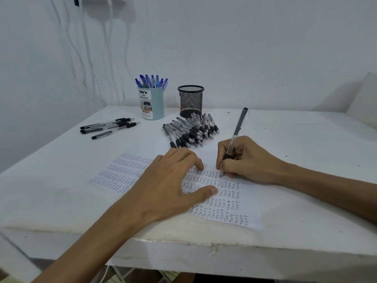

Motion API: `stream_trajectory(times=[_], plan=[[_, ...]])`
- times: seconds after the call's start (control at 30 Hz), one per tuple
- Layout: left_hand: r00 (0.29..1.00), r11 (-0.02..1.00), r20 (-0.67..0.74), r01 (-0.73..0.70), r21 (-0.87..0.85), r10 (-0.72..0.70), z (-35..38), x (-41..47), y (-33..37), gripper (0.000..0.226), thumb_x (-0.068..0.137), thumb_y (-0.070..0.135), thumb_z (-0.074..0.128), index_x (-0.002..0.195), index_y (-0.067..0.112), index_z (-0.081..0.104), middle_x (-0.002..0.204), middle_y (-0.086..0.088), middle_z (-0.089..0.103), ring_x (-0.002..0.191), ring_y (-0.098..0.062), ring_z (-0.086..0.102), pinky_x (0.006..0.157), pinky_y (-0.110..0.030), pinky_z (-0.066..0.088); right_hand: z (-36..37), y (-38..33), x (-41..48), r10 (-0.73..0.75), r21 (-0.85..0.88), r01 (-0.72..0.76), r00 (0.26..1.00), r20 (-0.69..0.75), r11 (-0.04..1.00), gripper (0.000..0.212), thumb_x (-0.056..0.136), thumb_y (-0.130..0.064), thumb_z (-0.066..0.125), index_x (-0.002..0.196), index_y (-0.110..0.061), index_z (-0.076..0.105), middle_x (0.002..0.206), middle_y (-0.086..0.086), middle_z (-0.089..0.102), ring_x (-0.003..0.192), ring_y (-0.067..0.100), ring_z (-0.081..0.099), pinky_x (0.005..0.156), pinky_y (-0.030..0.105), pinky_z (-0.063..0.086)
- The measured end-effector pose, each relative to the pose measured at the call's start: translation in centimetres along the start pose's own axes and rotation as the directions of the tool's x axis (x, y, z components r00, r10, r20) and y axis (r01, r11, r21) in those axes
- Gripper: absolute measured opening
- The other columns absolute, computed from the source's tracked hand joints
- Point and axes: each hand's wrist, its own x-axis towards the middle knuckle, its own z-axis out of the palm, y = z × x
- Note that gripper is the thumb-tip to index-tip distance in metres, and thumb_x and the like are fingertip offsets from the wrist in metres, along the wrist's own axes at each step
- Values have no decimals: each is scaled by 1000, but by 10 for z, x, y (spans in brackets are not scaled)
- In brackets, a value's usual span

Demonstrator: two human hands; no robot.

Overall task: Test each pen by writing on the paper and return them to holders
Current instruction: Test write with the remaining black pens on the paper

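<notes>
Right hand [244, 160] pinches black pen [236, 133] low on barrel, thumb against fingers, tip on paper [224, 203] at right of centre. Left hand [173, 180] flat, fingers spread, pressing sheet.

Risks:
- left thumb lies on written rows, so fresh ink may smear
- sheet crowded, new mark may be lost among old ones
- loose pen pile [191, 131] just beyond hands could scatter if knuckles nudge it

Mesh holder [190, 101] far centre.

Readable:
- blue holder [153, 103]: "DIY DESK ORGANIZER"
- paper: "TEST" repeated

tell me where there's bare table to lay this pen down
Bare table lies right of the pen pile, beyond the right hand, and at the near left, below the loose pens. Crowded: the paper under the left hand, and around the blue holder and mesh holder.
</notes>
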Motion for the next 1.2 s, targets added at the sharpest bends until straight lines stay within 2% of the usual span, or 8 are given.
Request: stream_trajectory(times=[0.1, 0.37, 0.9, 1.07, 1.2], plan=[[1000, 1000, -4, -3, -6, 3, 0, 0, 0, 55, 85, 84, 40, 117, 41, 54, 124, 26, 48, 118, 4, 42, 99, -28, 39, 0, -1, 0, -8, -7, 8, 1000, 13, 1000, 15, 87, 10, 62, 74, 3, 64, 54, 3, 59, 51, 12, 51, 54, 18, 41], [1000, 1000, -1, 0, -3, 0, 1, 0, 0, 57, 85, 84, 39, 118, 40, 54, 124, 25, 49, 117, 3, 43, 97, -27, 39, 1, -2, -1, 9, -27, -8, 1000, 9, 1000, 17, 88, 10, 62, 74, 0, 64, 53, -6, 58, 49, 8, 48, 53, 18, 39], [1000, 1000, 14, 7, 1, -7, 0, 1, 1, 62, 83, 86, 35, 119, 40, 55, 126, 24, 49, 117, 1, 44, 100, -31, 42, 0, -4, 0, 44, -45, -44, 999, 11, 998, 18, 88, 6, 61, 73, -2, 63, 54, -2, 59, 51, 13, 50, 54, 22, 41], [1000, 1000, 15, 8, -1, -8, -1, 1, 1, 62, 83, 86, 35, 119, 40, 55, 125, 24, 49, 117, 1, 44, 99, -31, 42, 1, -3, 1, 43, -51, -44, 999, -17, 998, 19, 89, 6, 62, 72, -3, 63, 54, -2, 60, 50, 10, 52, 54, 19, 41], [1000, 1000, 22, 12, 5, -12, 0, 1, 1, 62, 83, 86, 34, 120, 40, 54, 126, 24, 49, 118, 1, 44, 99, -30, 41, 1, -2, 2, 27, -60, -29, 999, -30, 998, 19, 88, 3, 64, 71, -6, 63, 57, 3, 61, 53, 12, 55, 54, 23, 43]])
